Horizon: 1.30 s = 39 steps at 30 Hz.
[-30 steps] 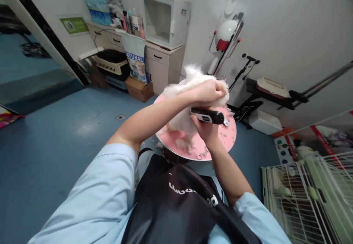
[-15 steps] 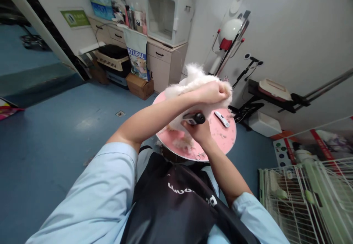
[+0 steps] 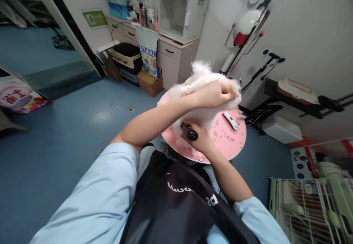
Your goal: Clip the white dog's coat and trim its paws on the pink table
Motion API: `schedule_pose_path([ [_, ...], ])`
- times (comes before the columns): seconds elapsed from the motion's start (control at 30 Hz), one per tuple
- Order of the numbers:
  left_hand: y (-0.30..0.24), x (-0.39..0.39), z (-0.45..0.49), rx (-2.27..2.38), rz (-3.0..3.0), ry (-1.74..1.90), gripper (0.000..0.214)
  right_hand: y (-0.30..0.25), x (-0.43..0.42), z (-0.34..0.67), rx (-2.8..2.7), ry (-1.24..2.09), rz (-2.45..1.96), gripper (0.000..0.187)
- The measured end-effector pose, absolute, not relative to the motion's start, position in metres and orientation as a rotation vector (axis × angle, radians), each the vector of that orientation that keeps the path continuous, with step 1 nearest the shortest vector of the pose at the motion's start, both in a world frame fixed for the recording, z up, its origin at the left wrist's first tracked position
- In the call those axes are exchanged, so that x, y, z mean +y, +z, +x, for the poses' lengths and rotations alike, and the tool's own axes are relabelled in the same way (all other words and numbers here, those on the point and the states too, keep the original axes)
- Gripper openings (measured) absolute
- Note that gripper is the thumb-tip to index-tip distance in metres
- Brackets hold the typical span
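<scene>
We seem mid-clipping: our right hand point(image 3: 197, 136) wraps the clipper point(image 3: 192, 135) beside the white animal point(image 3: 203, 77), toward the far edge of the bench point(image 3: 240, 133); our left hand point(image 3: 216, 94) grips it. Another stroke likely needs it steady.

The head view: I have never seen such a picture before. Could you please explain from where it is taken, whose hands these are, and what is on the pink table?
There is no machine here. A person wears the camera on the head, looking forward and down, so you see their own arms and dark apron. The left hand is curled at one end of a fluffy white animal. The right hand holds a dark tool, seen mostly end-on. On the round pink table are the animal, a slim white device, loose hair and metal rings, perhaps scissor handles.
</scene>
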<state>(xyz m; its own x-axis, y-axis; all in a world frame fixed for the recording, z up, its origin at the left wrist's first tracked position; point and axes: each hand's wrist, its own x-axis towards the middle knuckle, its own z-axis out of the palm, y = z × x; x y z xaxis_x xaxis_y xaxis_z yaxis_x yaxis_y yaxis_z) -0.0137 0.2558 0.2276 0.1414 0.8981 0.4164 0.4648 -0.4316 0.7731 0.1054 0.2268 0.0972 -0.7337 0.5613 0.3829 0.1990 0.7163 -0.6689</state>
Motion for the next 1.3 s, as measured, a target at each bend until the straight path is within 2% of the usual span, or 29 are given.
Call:
schedule_pose_path([
  [0.2,0.221,0.247,-0.017,1.315,1.928,1.332,0.044,0.131,0.243,0.142,-2.121,0.628,-0.514,0.034],
  [0.4,0.219,0.242,-0.014,1.264,1.903,1.420,0.051,0.104,0.241,0.136,-2.508,0.642,-0.455,0.034],
  [0.5,0.215,0.238,-0.013,1.270,1.899,1.441,0.052,0.102,0.236,0.146,-2.362,0.609,-0.380,0.033],
  [0.63,0.209,0.232,-0.012,1.304,1.871,1.519,0.055,0.108,0.240,0.145,-2.157,0.573,-0.501,0.037],
  [0.83,0.207,0.217,-0.012,1.365,1.818,1.571,0.055,0.090,0.228,0.128,-2.455,0.632,-0.583,0.028],
  [1.03,0.209,0.210,-0.006,1.372,1.788,1.606,0.053,0.104,0.227,0.133,-2.186,0.575,-0.550,0.033],
  [1.17,0.206,0.212,-0.003,1.371,1.787,1.619,0.053,0.089,0.224,0.118,-2.485,0.562,-0.654,0.027],
  [1.3,0.201,0.211,-0.007,1.406,1.773,1.632,0.053,0.078,0.215,0.132,-2.496,0.617,-0.407,0.032],
])
